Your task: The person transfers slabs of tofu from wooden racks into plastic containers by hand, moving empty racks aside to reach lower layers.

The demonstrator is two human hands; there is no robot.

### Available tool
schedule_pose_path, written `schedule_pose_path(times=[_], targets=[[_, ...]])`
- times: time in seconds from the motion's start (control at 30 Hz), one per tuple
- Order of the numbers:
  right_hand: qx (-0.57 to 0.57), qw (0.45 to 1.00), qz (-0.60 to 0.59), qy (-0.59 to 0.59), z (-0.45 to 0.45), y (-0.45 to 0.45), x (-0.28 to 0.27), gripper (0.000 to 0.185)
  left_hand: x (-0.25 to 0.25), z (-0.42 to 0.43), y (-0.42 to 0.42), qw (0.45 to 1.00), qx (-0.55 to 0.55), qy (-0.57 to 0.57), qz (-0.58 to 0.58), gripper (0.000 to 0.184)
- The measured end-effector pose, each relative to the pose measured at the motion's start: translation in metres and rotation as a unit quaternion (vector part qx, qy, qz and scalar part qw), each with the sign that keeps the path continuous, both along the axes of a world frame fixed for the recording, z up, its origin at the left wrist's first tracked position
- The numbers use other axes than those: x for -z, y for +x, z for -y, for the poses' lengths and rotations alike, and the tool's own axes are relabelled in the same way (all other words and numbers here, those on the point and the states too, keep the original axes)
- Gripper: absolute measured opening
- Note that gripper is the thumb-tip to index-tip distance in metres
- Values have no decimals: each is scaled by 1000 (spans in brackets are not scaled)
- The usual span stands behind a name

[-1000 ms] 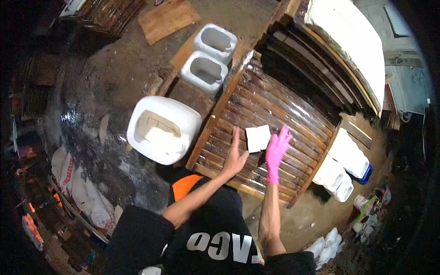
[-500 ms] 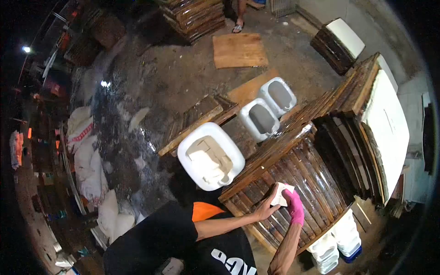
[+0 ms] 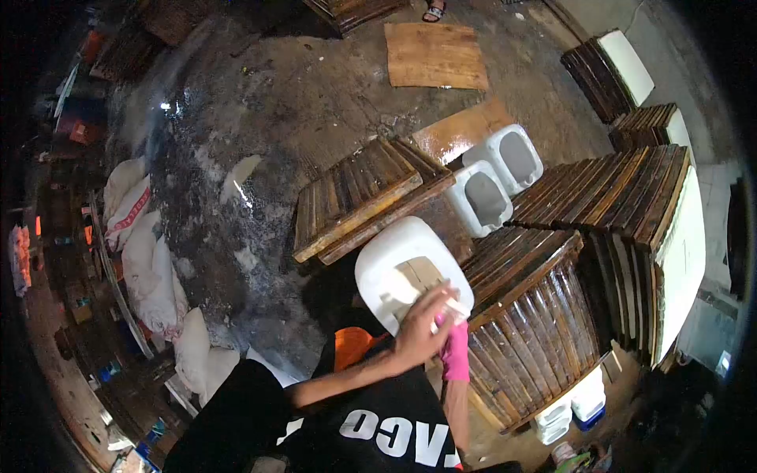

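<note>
My bare left hand (image 3: 423,331) is closed around a small white piece (image 3: 455,309), over the near right edge of a white cut-open plastic container (image 3: 378,264). What the piece is made of I cannot tell. My right hand (image 3: 455,351), in a pink glove, is closed at the same piece from below; its fingers are partly hidden behind the left hand. Inside the container lie flat tan pieces (image 3: 422,272) and something pale. To the right of my hands stands a slatted dark wooden rack (image 3: 536,339) with a wet sheen.
Two more cut-open containers (image 3: 482,199) stand beyond the first one. Slatted wooden panels (image 3: 355,197) lie left of them. Stacked frames with a white sheet (image 3: 682,256) rise at right. White sacks (image 3: 150,276) line the left. An orange container (image 3: 352,347) is by my body.
Both hands have moved left with the white piece, from above the slatted rack to the container's edge. The view has shifted, showing more of the wooden panels.
</note>
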State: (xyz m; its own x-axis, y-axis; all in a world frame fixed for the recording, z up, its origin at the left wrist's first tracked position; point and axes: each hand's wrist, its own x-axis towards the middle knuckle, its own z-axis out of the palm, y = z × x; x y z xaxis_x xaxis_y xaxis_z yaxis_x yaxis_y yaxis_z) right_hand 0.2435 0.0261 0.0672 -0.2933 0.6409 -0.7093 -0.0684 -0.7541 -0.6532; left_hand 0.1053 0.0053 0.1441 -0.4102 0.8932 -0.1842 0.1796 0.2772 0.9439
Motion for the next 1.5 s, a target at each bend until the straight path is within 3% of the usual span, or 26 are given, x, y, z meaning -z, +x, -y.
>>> schedule_pose_path(times=[0.1, 0.13, 0.17, 0.2, 0.23, 0.27, 0.33, 0.4, 0.47, 0.5, 0.53, 0.57, 0.63, 0.7, 0.77, 0.87, 0.97, 1.1, 1.17, 1.27, 1.33, 1.4, 1.43, 1.47, 1.5], targets=[[-175, 980, 92, 0, -36, -58, -2, 38, 13, -8, -69, 988, -152, 30, 25, 33], [-235, 956, 136, 107, -31, -62, 46, 37, 21, -2, -88, 981, -189, 41, 20, 33], [-288, 941, 140, 113, -38, -88, 41, 37, 25, 3, -102, 973, -226, 35, 12, 32], [-301, 948, 88, 61, -38, -101, 87, 44, 40, 5, -109, 950, -300, 69, 58, 29], [-430, 868, 219, 119, -33, -111, 168, 47, 31, 3, -112, 933, -350, 68, 46, 25], [-391, 825, 212, 350, -17, -124, 202, 45, 47, 18, -111, 943, -321, 80, -24, 23], [-373, 730, 179, 545, -5, -145, 242, 43, 60, 34, -115, 958, -226, 97, -147, 21], [-453, 719, 147, 506, -12, -148, 258, 44, 62, 35, -117, 969, -108, 120, -184, 22], [-561, 746, 266, 241, -40, -154, 150, 43, 81, 42, -118, 969, -6, 151, -194, 23], [-609, 713, 328, 117, -55, -159, 92, 43, 79, 38, -123, 960, 64, 163, -216, 23], [-489, 764, 343, 245, -37, -136, 98, 40, 76, 37, -126, 947, 132, 170, -238, 23], [-369, 774, 350, 378, -19, -113, 103, 37, 74, 35, -127, 929, 198, 176, -260, 24], [-259, 789, 341, 440, 13, -81, 87, 35, 67, 26, -130, 897, 314, 153, -271, 31], [-324, 813, 348, 337, 28, -64, 25, 36, 73, 19, -131, 845, 426, 133, -295, 37], [-443, 773, 356, 281, 31, -62, 10, 38, 84, 7, -136, 778, 506, 110, -355, 46], [-351, 736, 403, 416, 47, -68, 24, 36, 110, -11, -142, 673, 610, 90, -409, 40], [-331, 708, 448, 434, 50, -74, 53, 37, 130, -36, -150, 550, 704, 32, -448, 34], [-308, 707, 475, 424, 45, -83, 62, 21, 134, -44, -151, 573, 674, 97, -456, 23], [-345, 717, 484, 365, 50, -88, 62, 20, 138, -13, -163, 584, 688, 80, -423, 23], [-342, 704, 485, 390, 77, -91, 61, 13, 159, -9, -161, 587, 677, 106, -431, 25], [-328, 708, 482, 399, 97, -96, 63, 10, 142, 4, -159, 589, 698, 37, -404, 27], [-310, 715, 466, 419, 124, -97, 69, 12, 140, 26, -160, 549, 717, 29, -428, 30], [-306, 711, 456, 440, 140, -98, 77, 12, 167, 41, -168, 525, 735, -10, -430, 31], [-288, 706, 460, 455, 153, -92, 70, 12, 151, 65, -161, 522, 711, -1, -471, 32], [-280, 702, 460, 466, 178, -86, 60, 11, 176, 87, -163, 498, 721, 11, -481, 34]])
